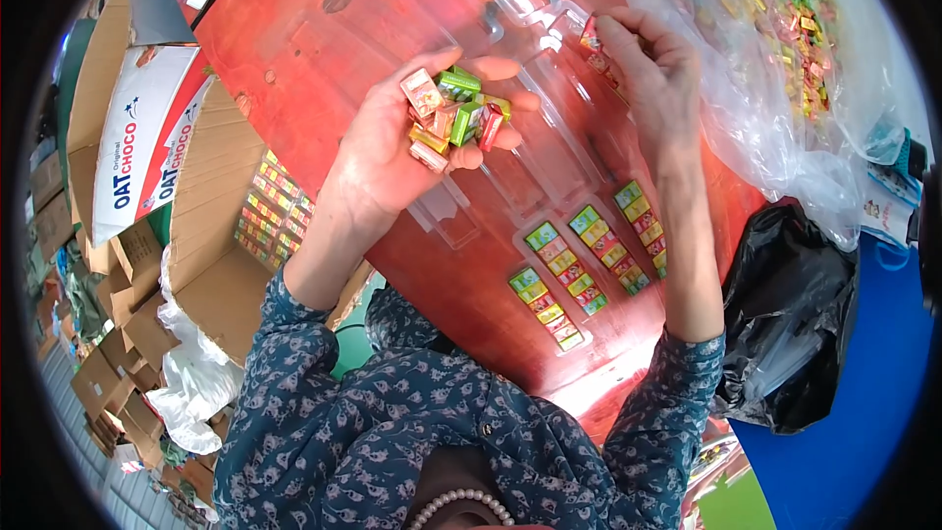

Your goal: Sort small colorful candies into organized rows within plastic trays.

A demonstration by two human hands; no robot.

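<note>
My left hand is turned palm up, fingers spread and slightly curled under a heap of small colourful boxes in green, red, yellow and pale orange. Farther right, my right hand pinches a small red box between thumb and fingertips at a narrow clear plastic tray. More little boxes lie in a row just below that pinch, partly hidden by the hand. Nearer my body, several filled strips of the same boxes lie side by side. Unfilled clear trays spread across the red table.
A large clear bag of loose little boxes rests at the right, above a black plastic bag. An open cardboard carton with filled strips inside stands left of the table. Beyond the right edge is a blue surface.
</note>
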